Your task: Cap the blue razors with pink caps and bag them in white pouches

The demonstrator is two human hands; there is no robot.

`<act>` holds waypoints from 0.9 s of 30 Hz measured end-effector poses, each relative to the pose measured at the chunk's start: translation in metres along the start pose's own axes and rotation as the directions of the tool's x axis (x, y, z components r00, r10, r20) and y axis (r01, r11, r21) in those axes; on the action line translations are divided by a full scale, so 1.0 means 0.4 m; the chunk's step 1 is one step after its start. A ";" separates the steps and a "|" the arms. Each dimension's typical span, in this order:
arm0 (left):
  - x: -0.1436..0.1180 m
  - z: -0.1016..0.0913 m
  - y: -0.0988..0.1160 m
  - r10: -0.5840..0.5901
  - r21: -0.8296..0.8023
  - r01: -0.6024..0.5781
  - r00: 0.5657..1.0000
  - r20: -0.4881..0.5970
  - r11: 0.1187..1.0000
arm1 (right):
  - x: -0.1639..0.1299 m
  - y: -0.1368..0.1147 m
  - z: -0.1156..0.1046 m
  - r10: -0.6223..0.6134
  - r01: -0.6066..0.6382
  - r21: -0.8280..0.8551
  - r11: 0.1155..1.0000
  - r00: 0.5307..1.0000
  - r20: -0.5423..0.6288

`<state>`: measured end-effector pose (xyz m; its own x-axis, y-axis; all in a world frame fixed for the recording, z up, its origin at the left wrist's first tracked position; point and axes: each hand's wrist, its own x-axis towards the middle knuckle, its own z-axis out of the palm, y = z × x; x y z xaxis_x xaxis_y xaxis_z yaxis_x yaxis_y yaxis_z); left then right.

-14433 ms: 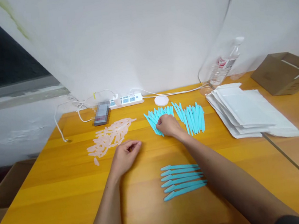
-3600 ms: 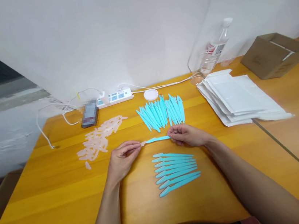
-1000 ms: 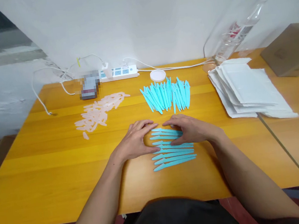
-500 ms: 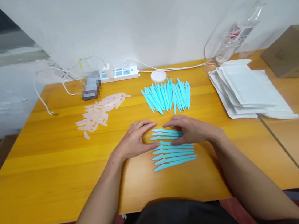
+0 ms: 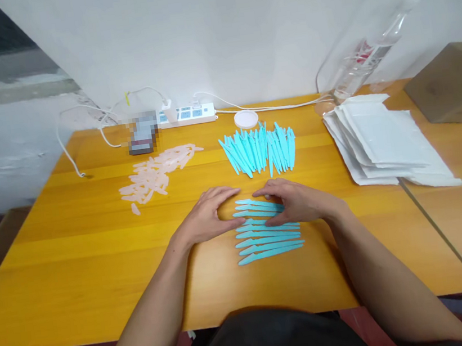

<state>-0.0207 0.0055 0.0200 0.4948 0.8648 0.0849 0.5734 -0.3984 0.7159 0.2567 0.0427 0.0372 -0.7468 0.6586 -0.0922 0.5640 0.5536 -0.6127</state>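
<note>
Several slim turquoise plastic sticks, shaped like eyebrow razors point(image 5: 270, 246), lie side by side in a row on the table before me. My left hand point(image 5: 206, 216) curves around their left ends, thumb and fingers apart, the thumb tip at one stick's end. Over the right ends of the upper sticks rests my right hand point(image 5: 296, 198), also with thumb and fingers apart, hiding part of them. Neither hand is closed around a stick. Just beyond my hands is a denser pile of the same turquoise sticks point(image 5: 257, 149).
Pale pink small plastic pieces point(image 5: 150, 175) are heaped on the left. Behind stand a phone-like device point(image 5: 143, 132), a power strip point(image 5: 197, 113) with cables and a round white lid point(image 5: 246, 118). White padded envelopes point(image 5: 388, 135), a plastic bottle point(image 5: 369, 55) and a cardboard box point(image 5: 451, 81) are on the right.
Both hands keep almost the same pose around the row of sticks. The whole view has shifted very slightly.
</note>
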 end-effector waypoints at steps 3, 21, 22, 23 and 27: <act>0.000 0.001 -0.002 0.002 0.006 -0.002 1.000 0.004 1.000 | 0.000 0.003 0.002 0.027 -0.027 0.003 1.000 1.000 0.001; 0.002 0.003 -0.005 0.006 -0.019 -0.007 1.000 -0.026 1.000 | -0.004 0.014 0.009 0.046 -0.046 0.028 0.999 0.999 -0.010; 0.003 0.003 -0.006 0.007 -0.020 -0.008 1.000 -0.027 1.000 | -0.004 0.014 0.009 0.046 -0.046 0.026 0.999 0.999 -0.008; 0.003 0.004 -0.007 0.009 -0.019 -0.009 1.000 -0.028 1.000 | -0.004 0.014 0.009 0.046 -0.046 0.023 0.999 0.999 -0.004; 0.003 0.004 -0.007 0.010 -0.013 -0.010 1.000 -0.024 1.000 | -0.004 0.014 0.008 0.045 -0.045 0.011 0.999 0.999 0.003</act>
<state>-0.0205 0.0072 0.0169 0.4850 0.8678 0.1083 0.5596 -0.4031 0.7241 0.2598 0.0430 0.0313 -0.7216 0.6813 -0.1226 0.5934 0.5176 -0.6164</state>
